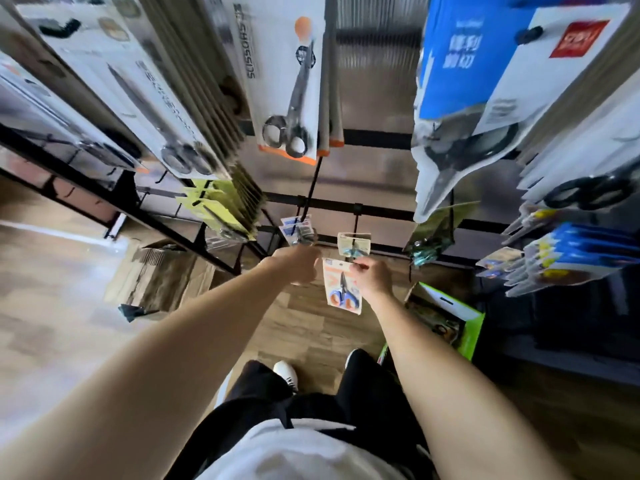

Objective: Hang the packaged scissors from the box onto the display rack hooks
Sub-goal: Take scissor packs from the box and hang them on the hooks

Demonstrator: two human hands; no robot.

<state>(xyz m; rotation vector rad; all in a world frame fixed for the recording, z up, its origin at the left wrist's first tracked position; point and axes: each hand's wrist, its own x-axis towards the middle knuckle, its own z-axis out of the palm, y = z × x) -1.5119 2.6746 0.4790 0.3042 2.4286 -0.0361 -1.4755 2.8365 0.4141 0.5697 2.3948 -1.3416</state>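
**Scissor pack held at a lower rack hook**

Along the rack's left edge hang large white carded scissors [162, 109], their print too blurred to read, with a brown cardboard box [162, 271] on the wood floor beneath them. Right of these, near the rack's top edge, a white-and-orange card [287, 81] reads "SCISSORS" down its side. Below it the left hand [298, 265] is curled at a small blue-and-white pack [299, 232] on a lower hook; whether it grips that pack cannot be told. Just right, the right hand [370, 278] pinches the top of a carded pair of blue-and-orange scissors [341, 285], which hangs just under a hook [356, 223] already carrying a small pack [354, 244]. Further right, a green box [446, 320] sits open on the floor. Blue packaging [460, 60] hangs at the rack's top right corner, lettering unreadable.
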